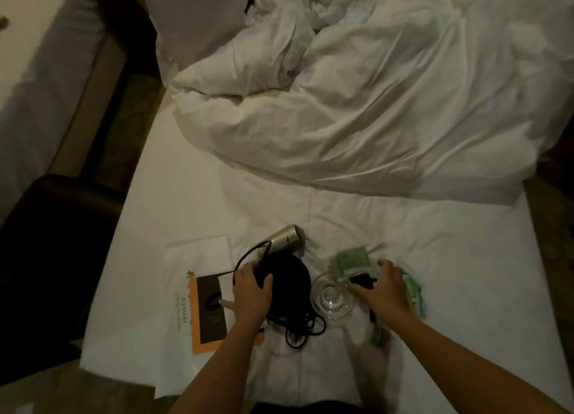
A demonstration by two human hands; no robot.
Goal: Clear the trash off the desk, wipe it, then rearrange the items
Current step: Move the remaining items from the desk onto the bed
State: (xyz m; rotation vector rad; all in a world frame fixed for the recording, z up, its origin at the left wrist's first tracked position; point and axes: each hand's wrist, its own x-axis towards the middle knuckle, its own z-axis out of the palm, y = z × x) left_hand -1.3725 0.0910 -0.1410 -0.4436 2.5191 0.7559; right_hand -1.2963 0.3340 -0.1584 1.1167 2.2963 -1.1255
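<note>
Several items lie on the white bed sheet [419, 258] in front of me. My left hand [250, 292] grips the left rim of a round black object [290, 285], its black cord [302, 330] coiled below it. A silver hair dryer [284, 235] lies just behind. My right hand [380, 289] rests on a small black item [363, 280] among green packets [351, 261]. A clear glass [332, 298] lies on its side between my hands. An orange and black booklet [206, 311] lies left of my left hand, with white paper [198, 252] beyond it.
A crumpled white duvet [372, 109] covers the far half of the bed. A dark chair [52, 246] stands at the left of the bed. Another white-covered surface [34, 81] is at the far left. More green packets [414, 292] lie right of my right hand.
</note>
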